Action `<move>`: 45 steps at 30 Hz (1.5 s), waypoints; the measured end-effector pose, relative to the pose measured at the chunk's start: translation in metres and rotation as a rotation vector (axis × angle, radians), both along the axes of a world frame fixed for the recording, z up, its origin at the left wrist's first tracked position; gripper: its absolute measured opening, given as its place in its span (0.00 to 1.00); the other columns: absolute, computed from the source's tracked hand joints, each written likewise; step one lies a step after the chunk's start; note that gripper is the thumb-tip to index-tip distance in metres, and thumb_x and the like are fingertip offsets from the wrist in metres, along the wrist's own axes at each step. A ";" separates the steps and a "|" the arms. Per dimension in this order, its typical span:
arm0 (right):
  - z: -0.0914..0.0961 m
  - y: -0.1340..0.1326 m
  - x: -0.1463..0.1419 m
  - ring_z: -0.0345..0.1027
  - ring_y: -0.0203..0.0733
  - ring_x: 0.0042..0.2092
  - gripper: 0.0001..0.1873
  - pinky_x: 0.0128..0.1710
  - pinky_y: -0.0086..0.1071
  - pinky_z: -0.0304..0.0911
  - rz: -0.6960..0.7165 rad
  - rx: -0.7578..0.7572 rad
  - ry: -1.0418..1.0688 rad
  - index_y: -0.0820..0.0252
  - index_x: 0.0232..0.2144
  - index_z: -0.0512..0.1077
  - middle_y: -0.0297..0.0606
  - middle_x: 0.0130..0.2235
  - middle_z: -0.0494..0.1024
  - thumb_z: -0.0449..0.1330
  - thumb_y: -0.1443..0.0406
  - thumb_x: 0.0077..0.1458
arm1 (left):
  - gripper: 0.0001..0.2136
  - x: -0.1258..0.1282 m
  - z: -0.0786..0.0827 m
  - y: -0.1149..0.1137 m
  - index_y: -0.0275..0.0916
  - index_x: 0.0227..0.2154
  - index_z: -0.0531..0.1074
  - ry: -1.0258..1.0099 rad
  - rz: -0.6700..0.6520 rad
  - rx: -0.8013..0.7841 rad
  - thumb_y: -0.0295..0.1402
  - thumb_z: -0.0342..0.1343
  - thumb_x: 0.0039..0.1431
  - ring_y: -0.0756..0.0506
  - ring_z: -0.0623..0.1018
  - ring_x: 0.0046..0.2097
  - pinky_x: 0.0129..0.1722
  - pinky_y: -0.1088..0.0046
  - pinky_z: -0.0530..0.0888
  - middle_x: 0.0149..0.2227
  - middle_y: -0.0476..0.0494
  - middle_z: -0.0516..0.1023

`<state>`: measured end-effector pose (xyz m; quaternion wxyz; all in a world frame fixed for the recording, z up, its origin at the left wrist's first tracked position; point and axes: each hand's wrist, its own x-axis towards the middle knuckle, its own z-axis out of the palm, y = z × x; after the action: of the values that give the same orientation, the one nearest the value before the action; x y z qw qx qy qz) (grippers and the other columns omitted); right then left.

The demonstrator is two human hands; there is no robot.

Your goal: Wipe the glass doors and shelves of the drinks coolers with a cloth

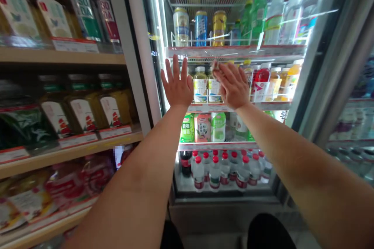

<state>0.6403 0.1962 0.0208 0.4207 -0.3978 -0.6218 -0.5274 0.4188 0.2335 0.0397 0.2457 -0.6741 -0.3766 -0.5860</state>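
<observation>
My left hand [178,87] is raised with its fingers spread and its palm toward the glass door [248,190] of a lit drinks fridge. It appears to lie flat on the glass and holds nothing. To its right, my right hand [235,85] is also up at the door, fingers together and slanting left. A small crumpled wad [215,69], like a piece of cloth, shows at its fingertips, mostly covered by the hand. Behind the hands are bottles with white and yellow labels [200,85] and a red drink bottle [261,81].
Cans [201,28] and green bottles [258,13] fill the upper fridge shelf. Lower down are cartons [202,127] and red-capped bottles [214,173]. An open wooden shelf [73,57] with bottles borders the left side. A metal door frame [336,62] runs along the right.
</observation>
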 end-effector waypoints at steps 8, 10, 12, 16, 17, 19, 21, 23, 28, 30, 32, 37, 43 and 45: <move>-0.005 0.003 0.003 0.49 0.54 0.74 0.29 0.75 0.55 0.48 0.001 -0.021 0.030 0.52 0.70 0.64 0.37 0.72 0.61 0.45 0.63 0.69 | 0.28 -0.001 -0.004 0.009 0.44 0.74 0.57 -0.021 -0.084 0.067 0.33 0.45 0.72 0.41 0.38 0.78 0.77 0.48 0.36 0.77 0.50 0.48; -0.008 -0.002 0.001 0.50 0.52 0.74 0.30 0.75 0.54 0.47 0.010 -0.123 -0.105 0.47 0.70 0.63 0.33 0.72 0.61 0.46 0.62 0.69 | 0.29 -0.001 -0.004 0.009 0.44 0.74 0.57 -0.023 -0.084 0.074 0.32 0.44 0.72 0.41 0.38 0.78 0.77 0.49 0.36 0.77 0.50 0.48; -0.009 -0.002 0.000 0.49 0.53 0.75 0.31 0.75 0.57 0.45 0.017 -0.113 -0.030 0.48 0.72 0.61 0.34 0.72 0.61 0.45 0.62 0.70 | 0.29 -0.001 -0.004 0.008 0.43 0.74 0.57 -0.013 -0.066 0.063 0.31 0.43 0.71 0.41 0.38 0.78 0.77 0.49 0.35 0.77 0.49 0.48; -0.008 0.001 0.001 0.47 0.57 0.75 0.31 0.75 0.61 0.42 0.018 -0.002 0.170 0.55 0.72 0.60 0.40 0.72 0.60 0.43 0.62 0.70 | 0.30 -0.001 -0.002 0.005 0.43 0.74 0.56 0.007 -0.018 0.030 0.31 0.44 0.71 0.42 0.37 0.78 0.77 0.51 0.35 0.77 0.50 0.46; -0.008 0.001 0.001 0.47 0.56 0.75 0.31 0.75 0.59 0.42 0.013 -0.015 0.137 0.54 0.72 0.61 0.40 0.72 0.61 0.43 0.62 0.70 | 0.30 -0.001 -0.002 0.004 0.43 0.75 0.56 0.010 -0.006 0.025 0.31 0.44 0.71 0.41 0.37 0.78 0.77 0.51 0.36 0.77 0.50 0.46; -0.009 -0.001 0.000 0.48 0.54 0.75 0.30 0.76 0.56 0.42 0.004 -0.111 -0.017 0.51 0.71 0.62 0.36 0.72 0.61 0.45 0.60 0.70 | 0.29 0.000 -0.001 0.002 0.42 0.75 0.56 0.014 0.010 0.013 0.31 0.44 0.71 0.41 0.38 0.78 0.77 0.51 0.36 0.77 0.48 0.46; -0.011 -0.002 -0.001 0.48 0.53 0.75 0.30 0.76 0.56 0.43 0.000 -0.198 -0.138 0.47 0.71 0.62 0.32 0.72 0.61 0.45 0.60 0.70 | 0.30 0.000 -0.001 0.001 0.42 0.75 0.56 0.012 0.006 -0.002 0.31 0.44 0.72 0.40 0.38 0.78 0.77 0.51 0.35 0.77 0.48 0.46; -0.011 0.001 0.001 0.49 0.54 0.74 0.29 0.75 0.58 0.43 0.000 -0.146 -0.070 0.48 0.71 0.62 0.34 0.72 0.61 0.44 0.59 0.71 | 0.30 0.000 -0.001 0.001 0.42 0.75 0.56 0.006 -0.023 -0.012 0.31 0.44 0.71 0.40 0.36 0.77 0.77 0.52 0.33 0.77 0.50 0.45; -0.012 0.012 0.006 0.49 0.57 0.73 0.31 0.75 0.55 0.45 0.003 0.167 0.310 0.59 0.71 0.63 0.43 0.71 0.61 0.39 0.58 0.73 | 0.29 -0.002 -0.004 0.009 0.46 0.74 0.56 0.001 -0.066 0.049 0.31 0.45 0.72 0.43 0.35 0.77 0.77 0.51 0.34 0.77 0.54 0.44; -0.013 0.009 0.004 0.49 0.55 0.73 0.30 0.75 0.53 0.45 0.010 0.056 0.153 0.54 0.70 0.64 0.37 0.71 0.62 0.41 0.58 0.72 | 0.29 -0.002 -0.005 0.011 0.47 0.74 0.57 -0.006 -0.051 0.076 0.31 0.45 0.72 0.44 0.35 0.77 0.77 0.51 0.35 0.77 0.55 0.45; -0.013 0.003 0.001 0.50 0.54 0.74 0.29 0.75 0.54 0.46 0.026 -0.079 -0.017 0.49 0.70 0.64 0.33 0.71 0.62 0.43 0.59 0.71 | 0.29 -0.002 -0.005 0.011 0.45 0.74 0.57 -0.005 -0.036 0.069 0.31 0.45 0.72 0.44 0.36 0.77 0.77 0.52 0.35 0.77 0.53 0.46; -0.011 -0.002 0.000 0.47 0.59 0.75 0.32 0.74 0.63 0.44 0.043 -0.040 0.238 0.54 0.72 0.59 0.40 0.72 0.59 0.40 0.61 0.70 | 0.29 -0.002 -0.004 0.003 0.48 0.74 0.57 -0.014 -0.075 0.024 0.33 0.45 0.72 0.45 0.36 0.77 0.77 0.55 0.33 0.77 0.57 0.44; -0.014 -0.005 -0.001 0.50 0.53 0.74 0.31 0.76 0.56 0.45 0.037 -0.206 -0.106 0.46 0.69 0.65 0.30 0.72 0.62 0.47 0.60 0.66 | 0.30 -0.001 -0.002 -0.004 0.41 0.75 0.55 0.028 0.038 -0.023 0.32 0.42 0.71 0.42 0.36 0.77 0.77 0.54 0.34 0.77 0.49 0.43; -0.015 -0.002 0.000 0.51 0.54 0.74 0.31 0.75 0.58 0.45 0.037 -0.131 0.015 0.49 0.69 0.65 0.34 0.71 0.62 0.46 0.60 0.67 | 0.30 -0.001 -0.001 -0.004 0.42 0.75 0.55 0.026 0.032 -0.024 0.32 0.42 0.72 0.42 0.36 0.77 0.77 0.55 0.34 0.77 0.49 0.43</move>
<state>0.6401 0.1939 0.0062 0.4081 -0.4170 -0.6590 -0.4746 0.4176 0.2298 0.0383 0.2516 -0.6785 -0.3912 -0.5687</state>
